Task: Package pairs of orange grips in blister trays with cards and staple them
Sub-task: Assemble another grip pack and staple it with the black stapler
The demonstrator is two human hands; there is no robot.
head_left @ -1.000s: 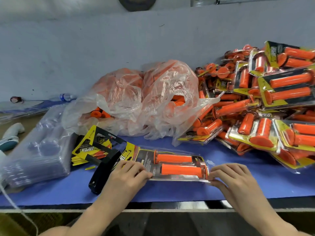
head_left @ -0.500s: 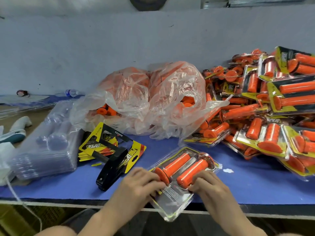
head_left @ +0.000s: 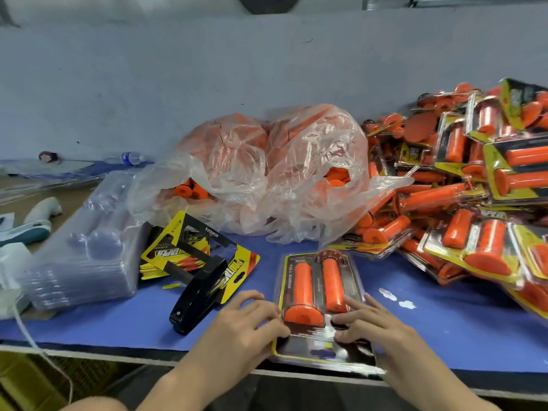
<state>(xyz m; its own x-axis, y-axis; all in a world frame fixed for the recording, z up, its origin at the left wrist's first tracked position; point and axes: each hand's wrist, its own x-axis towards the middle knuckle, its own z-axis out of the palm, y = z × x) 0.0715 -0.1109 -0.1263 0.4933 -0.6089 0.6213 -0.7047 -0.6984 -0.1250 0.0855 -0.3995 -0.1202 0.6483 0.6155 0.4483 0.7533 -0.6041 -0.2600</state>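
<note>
Closest to the camera, both hands are on one blister pack (head_left: 321, 348) that lies lengthwise, pointing away from the person. Its near end sits right at the front edge of the blue table (head_left: 444, 330).

The left hand (head_left: 246, 324) has its fingers curled, with the tips on the pack's left edge. The thumb is hidden, so I honestly can't tell if it's pinching the edge or just pressing on it. The right hand (head_left: 370, 327) is spread out pretty flat on top, fingers fairly straight, pushing down on the plastic next to the right-hand grip.

Inside the pack are two orange grips (head_left: 302, 286), side by side, flanged ends toward the person, over a black card with a yellow border.

Just left of the left hand is a black stapler (head_left: 197, 295), lying on the corner of a fanned-out bunch of yellow-and-black cards (head_left: 178, 250). Further left there's a stack of clear blister trays (head_left: 83, 256), nested together. A couple of small white paper bits (head_left: 397, 299) lie on the blue to the right of the pack.

Behind all that, in the middle, is a big crinkly clear plastic bag (head_left: 267, 173) full of loose orange grips. To the right is a big messy pile of finished packs (head_left: 474, 203) heaped on each other.

Way back on the left, a water bottle (head_left: 129, 158) lies on its side near the grey wall (head_left: 207, 69).
</note>
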